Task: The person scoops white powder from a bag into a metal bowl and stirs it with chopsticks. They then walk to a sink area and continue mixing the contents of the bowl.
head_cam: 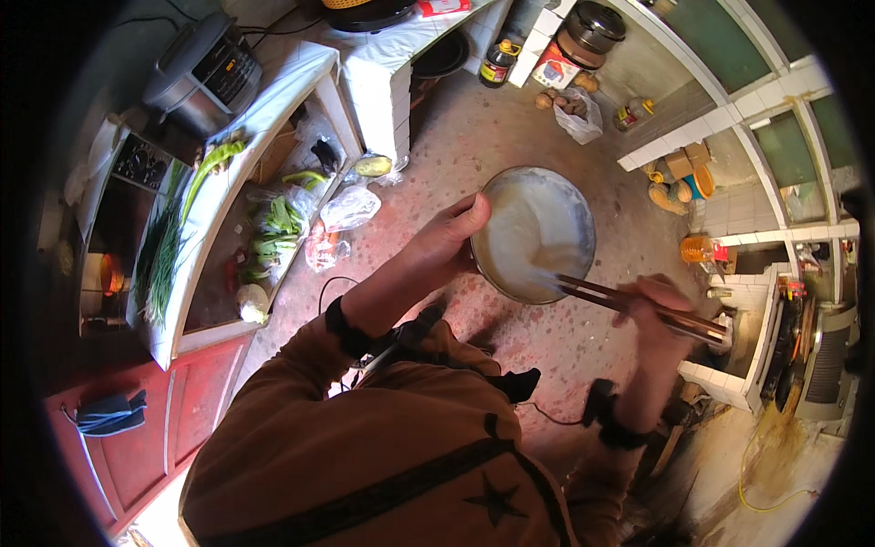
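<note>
My left hand (456, 231) grips the rim of a round metal bowl (586, 217), thumb on top and the other fingers beneath. Inside the bowl is a pale, creamy batter (526, 236), smeared up part of the wall. In my right hand (653, 308) is a pair of brown chopsticks (595, 290), held at a slant. Their lower tips reach into the batter at the near right side of the bowl. Blur on the right hand and on the chopstick tips hides the exact finger positions. The bowl is held in the air above the floor.
On the left, a counter (236, 161) bears an electric cooker (205, 78), green onions (160, 273) and a long green pepper (208, 171). Leafy greens (277, 232) lie on the shelf below. Behind the bowl stand a sauce bottle (499, 63) and a plastic bag of potatoes (581, 126). A tiled stove (724, 383) is at right.
</note>
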`<state>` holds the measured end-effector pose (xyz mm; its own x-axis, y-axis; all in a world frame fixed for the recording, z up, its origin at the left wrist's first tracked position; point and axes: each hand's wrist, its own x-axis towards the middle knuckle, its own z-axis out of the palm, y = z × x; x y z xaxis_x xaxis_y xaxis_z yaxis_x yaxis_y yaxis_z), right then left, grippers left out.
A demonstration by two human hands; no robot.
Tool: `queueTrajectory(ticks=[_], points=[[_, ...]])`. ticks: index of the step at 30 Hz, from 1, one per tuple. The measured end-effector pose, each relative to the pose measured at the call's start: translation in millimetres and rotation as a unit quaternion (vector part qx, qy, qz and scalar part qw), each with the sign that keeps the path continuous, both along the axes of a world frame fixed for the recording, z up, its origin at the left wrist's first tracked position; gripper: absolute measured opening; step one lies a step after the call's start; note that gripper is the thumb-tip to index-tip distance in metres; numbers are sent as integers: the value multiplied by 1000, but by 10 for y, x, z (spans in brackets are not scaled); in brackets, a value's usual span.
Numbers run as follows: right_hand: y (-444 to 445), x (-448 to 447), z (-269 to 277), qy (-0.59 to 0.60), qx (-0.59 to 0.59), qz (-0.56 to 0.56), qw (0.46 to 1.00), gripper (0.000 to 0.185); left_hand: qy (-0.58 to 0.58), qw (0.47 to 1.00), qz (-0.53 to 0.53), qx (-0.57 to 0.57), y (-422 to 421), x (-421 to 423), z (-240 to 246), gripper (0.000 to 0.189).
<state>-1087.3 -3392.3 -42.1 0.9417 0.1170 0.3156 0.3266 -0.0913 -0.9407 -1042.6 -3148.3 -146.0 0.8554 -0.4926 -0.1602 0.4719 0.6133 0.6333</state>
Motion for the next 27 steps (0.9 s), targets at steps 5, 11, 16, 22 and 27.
queueTrajectory(ticks=[5, 11, 16, 22, 27], points=[[59, -43, -497, -4, 152, -248, 957, 15, -6, 1000, -27, 12, -18, 22, 44, 66], [-91, -179, -753, 93, 233, -148, 957, 21, 34, 999, -8, 26, -79, 93, 39, 63], [194, -135, -648, 78, 229, -251, 937, 13, 37, 999, -17, 35, -85, 106, 28, 59], [111, -88, -41, -144, -115, 23, 983, 15, 69, 997, -1, 25, -77, 138, 28, 59], [139, -18, -105, -148, -219, -50, 963, 10, 45, 998, -32, 2, -120, 129, 7, 65]])
